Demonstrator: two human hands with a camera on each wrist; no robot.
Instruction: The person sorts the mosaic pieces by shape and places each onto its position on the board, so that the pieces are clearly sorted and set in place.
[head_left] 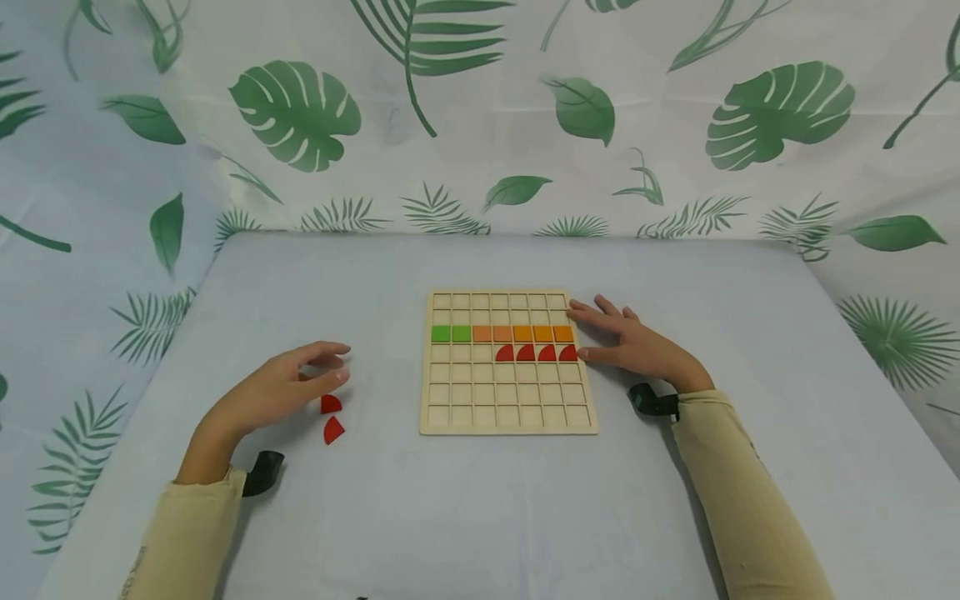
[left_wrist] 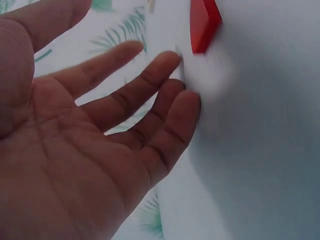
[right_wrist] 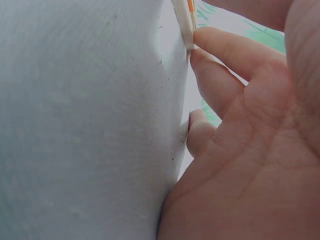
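Observation:
A pale wooden grid board lies flat at mid-table. Across one row run green squares, salmon squares and orange squares. Several red quarter-circle pieces sit in the row below, toward the right. My left hand hovers left of the board, fingers loosely bent and holding nothing. Close by its thumb lie two loose red quarter-circles; one red piece shows past the fingertips in the left wrist view. My right hand rests with fingers spread, fingertips at the board's right edge.
A pale grey cloth covers the table. Behind it and at its sides hangs a white curtain printed with green leaves. Each wrist wears a small black camera beside a beige sleeve.

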